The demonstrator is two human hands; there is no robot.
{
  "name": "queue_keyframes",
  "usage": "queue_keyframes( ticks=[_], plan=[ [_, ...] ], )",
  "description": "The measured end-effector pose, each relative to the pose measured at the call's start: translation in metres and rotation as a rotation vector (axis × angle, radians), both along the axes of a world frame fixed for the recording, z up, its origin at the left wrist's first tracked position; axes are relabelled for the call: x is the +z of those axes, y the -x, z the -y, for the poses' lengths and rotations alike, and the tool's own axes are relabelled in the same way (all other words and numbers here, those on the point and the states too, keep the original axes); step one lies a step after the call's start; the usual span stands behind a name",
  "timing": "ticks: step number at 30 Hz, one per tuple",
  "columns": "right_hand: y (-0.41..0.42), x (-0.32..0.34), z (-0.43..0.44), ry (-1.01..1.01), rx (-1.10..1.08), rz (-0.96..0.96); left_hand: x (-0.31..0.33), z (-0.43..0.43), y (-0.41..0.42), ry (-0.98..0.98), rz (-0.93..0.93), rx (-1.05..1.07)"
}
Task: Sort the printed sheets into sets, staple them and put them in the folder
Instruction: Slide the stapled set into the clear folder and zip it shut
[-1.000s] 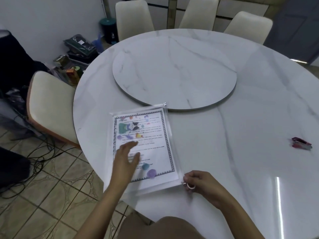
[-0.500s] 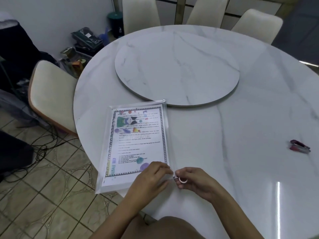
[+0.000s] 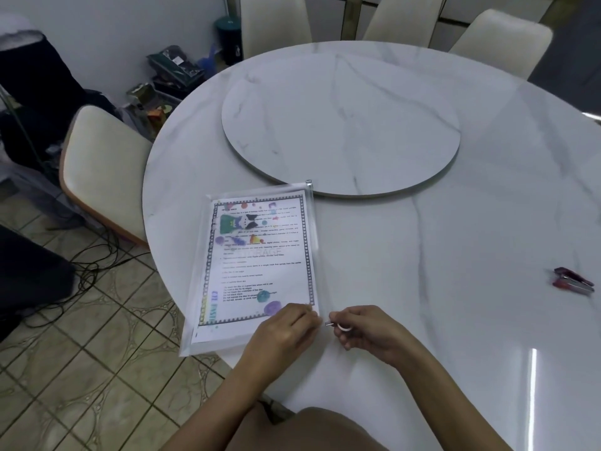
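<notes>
Since the printed sheets (image 3: 260, 265) already lie inside the clear zip folder (image 3: 211, 344) at the lower centre-left of the frame, on the near edge of the marble table (image 3: 455, 288), the task looks almost finished. The red stapler (image 3: 570, 281) lies well apart at the right edge, so stapling is probably done, though no staple can be made out through the plastic. What seems left is working the zip. The left hand (image 3: 286, 330) has its fingers curled onto the folder's near right corner, apparently pinching it steady. Just beside it, the right hand (image 3: 370, 333) pinches the zip pull (image 3: 329, 324), which carries a small white ring (image 3: 344, 327). Whether the zip along the right edge is open or closed cannot be told. As for writing, a faint grey "STORAGE" runs across the middle of the top sheet, and several lines near its bottom begin "Do not". The remaining print and the coloured letters down the left border are too blurred to read, and no brand shows.
</notes>
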State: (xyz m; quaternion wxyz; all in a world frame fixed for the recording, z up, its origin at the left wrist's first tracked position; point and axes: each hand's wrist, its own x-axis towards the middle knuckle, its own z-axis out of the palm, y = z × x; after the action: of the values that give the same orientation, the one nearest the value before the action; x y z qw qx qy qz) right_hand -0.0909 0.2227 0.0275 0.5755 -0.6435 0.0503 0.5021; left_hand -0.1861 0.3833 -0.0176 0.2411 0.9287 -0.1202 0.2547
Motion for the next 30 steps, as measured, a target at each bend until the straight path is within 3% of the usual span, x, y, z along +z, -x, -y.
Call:
queue_keyframes(
  ticks=[11,30],
  plan=[
    [-0.021,-0.01,-0.027,0.055,-0.082,0.084,0.004,-0.008,-0.004,-0.067,0.05,0.006],
    [-0.081,-0.015,-0.081,0.103,-0.225,0.105,0.05,-0.021,0.011,0.005,0.159,-0.026]
  ],
)
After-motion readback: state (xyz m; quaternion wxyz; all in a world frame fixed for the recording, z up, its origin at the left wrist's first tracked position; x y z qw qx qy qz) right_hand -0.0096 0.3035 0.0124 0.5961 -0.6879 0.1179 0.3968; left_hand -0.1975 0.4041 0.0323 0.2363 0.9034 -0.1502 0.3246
